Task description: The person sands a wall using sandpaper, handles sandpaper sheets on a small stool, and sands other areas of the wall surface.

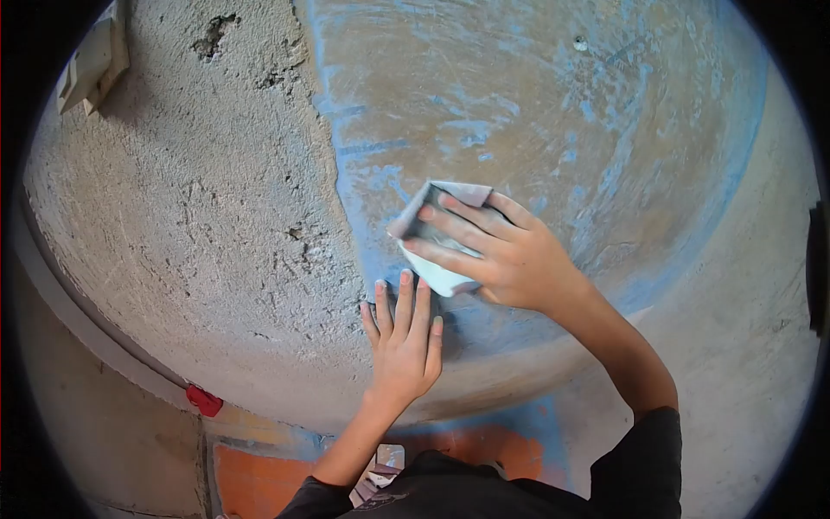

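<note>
My right hand (497,246) lies over a folded grey and white sheet (445,275), pressing it with spread fingers against the blue-streaked, smooth part of the wall (467,112). Below and left of it, my left hand (402,333) rests palm down on the wall, fingers spread and nothing held. Its fingertips are close to the lower edge of the sheet, near the border between the smooth part and the rough, pitted plaster (216,208). The underside of the sheet is hidden.
A pale angular object (95,60) juts out at the top left. On the ledge at lower left is a small red item (204,400). An orange and blue floor area (259,480) lies below, with light-coloured pieces (386,463) beside my dark shirt.
</note>
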Motion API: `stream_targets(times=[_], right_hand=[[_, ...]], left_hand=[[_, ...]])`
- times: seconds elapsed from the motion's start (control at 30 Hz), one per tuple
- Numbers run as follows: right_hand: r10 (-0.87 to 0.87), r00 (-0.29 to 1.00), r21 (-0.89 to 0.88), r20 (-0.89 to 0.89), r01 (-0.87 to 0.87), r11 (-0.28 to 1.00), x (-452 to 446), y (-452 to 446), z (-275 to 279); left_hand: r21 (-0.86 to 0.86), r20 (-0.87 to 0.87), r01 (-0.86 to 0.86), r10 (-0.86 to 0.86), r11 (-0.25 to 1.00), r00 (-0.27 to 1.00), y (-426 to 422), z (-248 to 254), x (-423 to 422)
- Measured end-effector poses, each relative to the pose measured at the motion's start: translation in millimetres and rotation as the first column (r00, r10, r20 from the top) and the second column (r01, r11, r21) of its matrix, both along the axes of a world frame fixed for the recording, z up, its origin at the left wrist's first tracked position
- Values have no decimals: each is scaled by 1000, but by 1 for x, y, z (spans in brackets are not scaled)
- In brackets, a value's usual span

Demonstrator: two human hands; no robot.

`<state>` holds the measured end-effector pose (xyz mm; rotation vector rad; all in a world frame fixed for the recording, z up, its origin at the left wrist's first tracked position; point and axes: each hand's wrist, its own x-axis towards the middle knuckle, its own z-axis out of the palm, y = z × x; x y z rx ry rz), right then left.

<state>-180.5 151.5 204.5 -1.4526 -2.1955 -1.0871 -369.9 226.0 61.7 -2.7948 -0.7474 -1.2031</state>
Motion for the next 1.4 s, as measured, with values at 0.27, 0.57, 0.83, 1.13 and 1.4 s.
stream_targets(times=[0.27, 0.57, 0.83, 1.13, 1.4], right_hand=[[26, 930, 457, -365, 154, 876, 17, 3, -68], [-60, 884, 340, -463, 239, 910, 10, -1, -188], [30, 586, 431, -809, 559, 708, 8, 17, -241], [150, 369, 383, -917, 713, 588, 10, 17, -337], [150, 333, 342, -931, 654, 675, 16, -2, -344]], left_hand=[[-13, 56, 14, -13, 1000, 998, 2, 6, 0], [41, 83, 45, -48, 998, 995, 4, 3, 14], [44, 15, 71, -72, 997, 997, -1, 0, 31], [133, 24, 110, -114, 985, 993, 1, -2, 46], [212, -48, 101, -93, 972, 995, -5, 0, 66]])
